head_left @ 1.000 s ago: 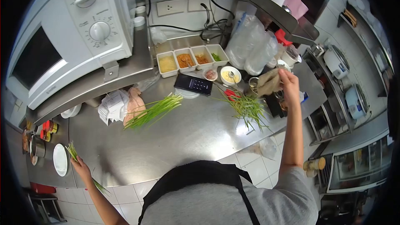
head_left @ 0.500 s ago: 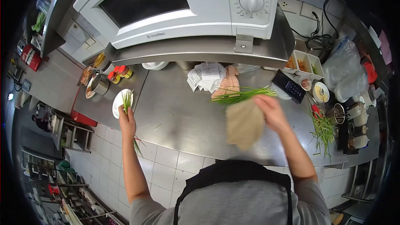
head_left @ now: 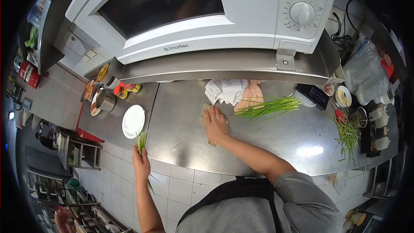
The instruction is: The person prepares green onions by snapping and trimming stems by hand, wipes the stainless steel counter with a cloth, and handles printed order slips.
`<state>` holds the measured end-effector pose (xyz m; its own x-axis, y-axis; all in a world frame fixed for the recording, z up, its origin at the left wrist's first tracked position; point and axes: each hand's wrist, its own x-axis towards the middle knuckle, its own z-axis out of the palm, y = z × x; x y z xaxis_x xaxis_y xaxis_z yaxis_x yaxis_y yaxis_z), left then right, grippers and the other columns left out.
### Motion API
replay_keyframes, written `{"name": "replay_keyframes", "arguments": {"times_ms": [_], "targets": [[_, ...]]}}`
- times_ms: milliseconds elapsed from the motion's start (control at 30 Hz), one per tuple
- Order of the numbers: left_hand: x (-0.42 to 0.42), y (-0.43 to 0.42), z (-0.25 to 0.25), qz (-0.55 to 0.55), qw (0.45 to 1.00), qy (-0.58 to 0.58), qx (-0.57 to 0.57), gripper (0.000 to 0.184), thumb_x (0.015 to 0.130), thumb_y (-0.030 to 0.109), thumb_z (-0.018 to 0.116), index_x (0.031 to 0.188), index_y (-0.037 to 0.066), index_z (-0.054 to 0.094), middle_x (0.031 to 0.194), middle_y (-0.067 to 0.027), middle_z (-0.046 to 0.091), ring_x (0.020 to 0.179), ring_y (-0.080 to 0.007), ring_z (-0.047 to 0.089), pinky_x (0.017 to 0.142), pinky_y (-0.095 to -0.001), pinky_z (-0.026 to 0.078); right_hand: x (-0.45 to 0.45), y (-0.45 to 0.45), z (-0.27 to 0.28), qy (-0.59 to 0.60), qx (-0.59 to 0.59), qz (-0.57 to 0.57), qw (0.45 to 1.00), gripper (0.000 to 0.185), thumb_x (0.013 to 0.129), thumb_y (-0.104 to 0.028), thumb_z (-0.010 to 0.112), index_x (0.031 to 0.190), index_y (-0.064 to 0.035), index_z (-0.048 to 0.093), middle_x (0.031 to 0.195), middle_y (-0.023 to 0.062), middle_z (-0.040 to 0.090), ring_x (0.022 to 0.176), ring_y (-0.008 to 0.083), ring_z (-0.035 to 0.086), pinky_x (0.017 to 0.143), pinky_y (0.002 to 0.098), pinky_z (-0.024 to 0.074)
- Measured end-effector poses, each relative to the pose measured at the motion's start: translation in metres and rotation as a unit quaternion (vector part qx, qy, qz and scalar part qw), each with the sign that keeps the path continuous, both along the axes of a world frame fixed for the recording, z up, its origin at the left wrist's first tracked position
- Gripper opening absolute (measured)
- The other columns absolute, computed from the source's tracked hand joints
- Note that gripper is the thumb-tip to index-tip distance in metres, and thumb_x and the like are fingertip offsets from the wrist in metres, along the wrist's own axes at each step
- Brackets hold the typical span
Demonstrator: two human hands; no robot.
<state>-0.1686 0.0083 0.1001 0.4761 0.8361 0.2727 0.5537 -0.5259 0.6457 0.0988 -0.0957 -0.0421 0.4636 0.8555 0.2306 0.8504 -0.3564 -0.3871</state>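
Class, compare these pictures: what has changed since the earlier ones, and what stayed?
The right hand carried the cloth leftward from the right end of the counter and now lies flat over it. The left hand still holds green stalks; both counter bunches stayed put.

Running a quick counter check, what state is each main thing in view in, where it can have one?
Left hand, closed around stalks
Right hand, spread on cloth
Cloth, pressed against counter
Microwave, door shut
Plate, lying flat
Pot, lidless
Phone, screen up
Papers, loosely piled
Greens beside papers, loosely bunched
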Motion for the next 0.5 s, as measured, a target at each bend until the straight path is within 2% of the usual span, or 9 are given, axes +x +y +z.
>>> {"name": "replay_keyframes", "arguments": {"times_ms": [67, 100, 167, 267, 333, 400, 433, 467, 500], "targets": [[-0.003, 0.001, -0.009, 0.004, 1.0, 0.007, -0.02, 0.015, 0.094, 0.012, 0.045, 0.103, 0.0, 0.044, 0.072, -0.0084, 0.051, 0.064, -0.0152, 0.046, 0.059, -0.0297, 0.04, -0.002, 0.005, -0.009, 0.022, 0.037, 0.102, 0.994, 0.047, 0.092, -0.02, 0.044, 0.133, 0.0002, 0.036, 0.141, 0.0191, 0.031, 0.131, 0.0328, 0.031, 0.103, 0.0418, 0.0316], [-0.005, 0.003, -0.012, 0.006, 0.999, 0.011, -0.029, 0.015, 0.095, 0.012, 0.045, 0.103, 0.0, 0.044, 0.072, -0.0087, 0.051, 0.064, -0.0153, 0.046, 0.059, -0.0297, 0.04, -0.003, 0.01, -0.014, 0.209, 0.098, 0.091, 0.969, 0.044, 0.09, -0.016, 0.043, 0.131, 0.0006, 0.038, 0.14, 0.0183, 0.033, 0.13, 0.0317, 0.032, 0.103, 0.0417, 0.0325], [-0.013, 0.012, -0.01, 0.014, 0.999, 0.023, -0.03, 0.015, 0.095, 0.012, 0.046, 0.103, 0.0, 0.044, 0.072, -0.0082, 0.051, 0.066, -0.0153, 0.047, 0.06, -0.0293, 0.041, -0.004, 0.023, -0.006, 0.551, 0.209, 0.063, 0.806, 0.041, 0.088, -0.008, 0.042, 0.128, 0.0015, 0.042, 0.139, 0.0166, 0.036, 0.129, 0.0296, 0.035, 0.102, 0.0415, 0.0342], [-0.044, 0.042, -0.003, 0.038, 0.999, 0.027, 0.004, 0.015, 0.095, 0.013, 0.046, 0.104, 0.001, 0.044, 0.075, -0.0081, 0.052, 0.068, -0.0159, 0.048, 0.062, -0.0301, 0.042, 0.027, 0.025, -0.005, 0.226, 0.207, 0.007, 0.952, 0.041, 0.085, -0.006, 0.045, 0.125, 0.002, 0.045, 0.136, 0.0182, 0.04, 0.127, 0.031, 0.037, 0.101, 0.0426, 0.0342], [-0.065, 0.064, 0.021, 0.067, 0.997, 0.04, 0.021, 0.021, 0.095, 0.014, 0.046, 0.111, 0.001, 0.044, 0.081, -0.0095, 0.053, 0.072, -0.0165, 0.05, 0.067, -0.0298, 0.043, 0.016, 0.039, -0.014, 0.172, 0.161, 0.02, 0.972, 0.04, 0.086, -0.008, 0.044, 0.125, 0.0023, 0.046, 0.137, 0.0187, 0.039, 0.127, 0.0316, 0.037, 0.102, 0.0428, 0.0337], [-0.097, 0.104, 0.041, 0.074, 0.979, 0.056, 0.182, 0.034, 0.095, 0.012, 0.045, 0.126, -0.001, 0.039, 0.108, -0.0133, 0.049, 0.091, -0.0174, 0.05, 0.079, -0.0283, 0.044, -0.003, 0.048, -0.016, 0.093, 0.091, 0.069, 0.989, 0.039, 0.089, -0.012, 0.041, 0.126, 0.0029, 0.044, 0.138, 0.0197, 0.038, 0.128, 0.0319, 0.037, 0.103, 0.044, 0.0325], [-0.103, 0.122, 0.071, 0.001, 0.985, 0.021, 0.173, 0.036, 0.096, 0.009, 0.041, 0.131, 0.0, 0.037, 0.119, -0.0139, 0.046, 0.099, -0.0182, 0.049, 0.085, -0.0307, 0.043, -0.021, 0.059, -0.018, 0.101, 0.095, 0.089, 0.986, 0.042, 0.09, -0.017, 0.043, 0.127, 0.0027, 0.043, 0.14, 0.0191, 0.034, 0.129, 0.0317, 0.034, 0.103, 0.0444, 0.0316], [-0.095, 0.129, 0.094, -0.009, 0.961, 0.007, 0.278, 0.042, 0.092, 0.009, 0.046, 0.133, 0.002, 0.038, 0.12, -0.017, 0.048, 0.103, -0.0241, 0.051, 0.089, -0.0342, 0.041, -0.04, 0.069, -0.02, 0.109, 0.101, 0.107, 0.983, 0.045, 0.09, -0.022, 0.045, 0.127, 0.0025, 0.042, 0.142, 0.0186, 0.031, 0.131, 0.0316, 0.031, 0.104, 0.0447, 0.0307], [-0.059, 0.1, 0.167, -0.105, 0.942, 0.11, 0.3, 0.045, 0.088, 0.012, 0.049, 0.131, 0.002, 0.041, 0.119, -0.0193, 0.049, 0.104, -0.0284, 0.051, 0.09, -0.037, 0.04, -0.056, 0.072, -0.014, 0.095, 0.111, 0.138, 0.98, 0.051, 0.088, -0.03, 0.048, 0.127, 0.0021, 0.042, 0.143, 0.0175, 0.03, 0.132, 0.0308, 0.028, 0.103, 0.045, 0.0299]]}}
